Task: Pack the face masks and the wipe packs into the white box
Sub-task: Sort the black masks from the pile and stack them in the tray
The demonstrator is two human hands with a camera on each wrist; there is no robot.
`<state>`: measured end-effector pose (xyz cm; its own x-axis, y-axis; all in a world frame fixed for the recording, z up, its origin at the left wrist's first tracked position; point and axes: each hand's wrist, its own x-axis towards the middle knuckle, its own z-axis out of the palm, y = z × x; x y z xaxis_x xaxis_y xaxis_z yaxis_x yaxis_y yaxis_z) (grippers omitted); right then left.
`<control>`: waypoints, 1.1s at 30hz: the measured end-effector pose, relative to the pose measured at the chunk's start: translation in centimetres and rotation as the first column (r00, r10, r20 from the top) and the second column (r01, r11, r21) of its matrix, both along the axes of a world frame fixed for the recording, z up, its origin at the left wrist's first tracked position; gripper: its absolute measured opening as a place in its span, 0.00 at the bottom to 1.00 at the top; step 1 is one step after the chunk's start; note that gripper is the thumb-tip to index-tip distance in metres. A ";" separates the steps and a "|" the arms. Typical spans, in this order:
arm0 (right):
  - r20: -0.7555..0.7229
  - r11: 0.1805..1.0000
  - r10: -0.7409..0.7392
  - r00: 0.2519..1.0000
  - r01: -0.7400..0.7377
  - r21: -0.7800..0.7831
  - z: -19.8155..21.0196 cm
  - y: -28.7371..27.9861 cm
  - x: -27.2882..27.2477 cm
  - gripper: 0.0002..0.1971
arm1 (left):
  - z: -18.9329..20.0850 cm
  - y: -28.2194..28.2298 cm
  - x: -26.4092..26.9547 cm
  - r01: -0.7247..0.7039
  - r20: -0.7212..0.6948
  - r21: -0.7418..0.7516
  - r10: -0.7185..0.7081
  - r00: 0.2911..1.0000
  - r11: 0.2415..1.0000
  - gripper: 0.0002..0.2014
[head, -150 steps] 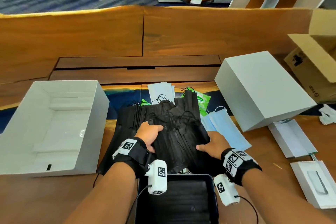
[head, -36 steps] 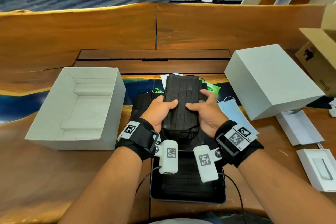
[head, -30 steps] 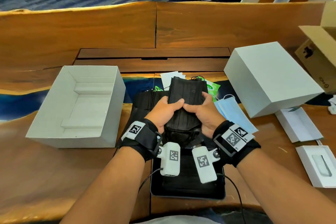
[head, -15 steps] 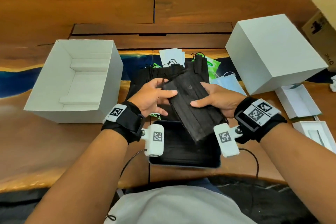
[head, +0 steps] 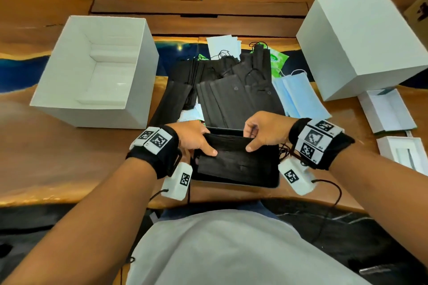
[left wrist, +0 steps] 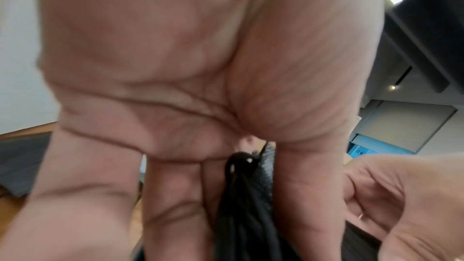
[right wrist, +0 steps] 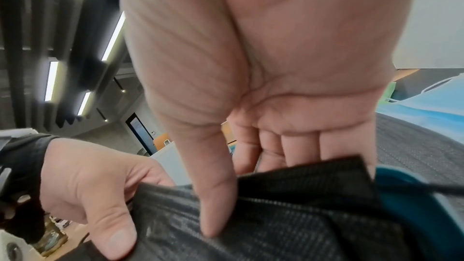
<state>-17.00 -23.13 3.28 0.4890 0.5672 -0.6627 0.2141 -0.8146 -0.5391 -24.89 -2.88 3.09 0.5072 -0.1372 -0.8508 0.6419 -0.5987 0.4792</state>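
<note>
Both hands hold a stack of black face masks [head: 234, 159] over a shallow black tray [head: 266, 183] at the table's near edge. My left hand [head: 196, 141] pinches the stack's left end [left wrist: 246, 201], thumb in front, fingers behind. My right hand [head: 259, 134] pinches the right end [right wrist: 288, 215] the same way. Beyond them lies a heap of loose black masks [head: 231, 83], with blue masks [head: 298, 95] to its right and green wipe packs [head: 276, 62] behind. The open white box [head: 64, 90] stands at the left, with nothing in it.
A white lid [head: 361, 37] stands upside down at the right. Small white cartons [head: 389, 111] lie near the right edge, and white sachets [head: 223, 45] sit behind the mask heap. A cardboard box corner [head: 419, 9] shows at far right.
The stack has come down from in front of me, turned crosswise, and now sits low over the black tray. Both hands moved toward my body with it. The head camera tilted downward.
</note>
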 end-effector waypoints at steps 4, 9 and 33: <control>0.057 1.000 0.007 0.998 -0.006 -0.014 -0.7 -0.5 -0.6 0.08 | -0.9 -0.6 -0.4 0.020 0.015 0.092 -0.022 1.000 0.996 0.20; 0.225 0.996 0.069 0.972 -0.057 -0.062 -1.9 -0.5 -1.6 0.06 | -1.8 -2.0 -0.1 0.212 0.188 0.429 -0.317 0.930 0.878 0.20; 0.407 0.971 -0.235 0.883 0.190 0.148 -0.9 -0.2 4.6 0.05 | 0.5 -0.7 5.5 -0.098 0.462 0.493 -0.165 0.872 0.864 0.17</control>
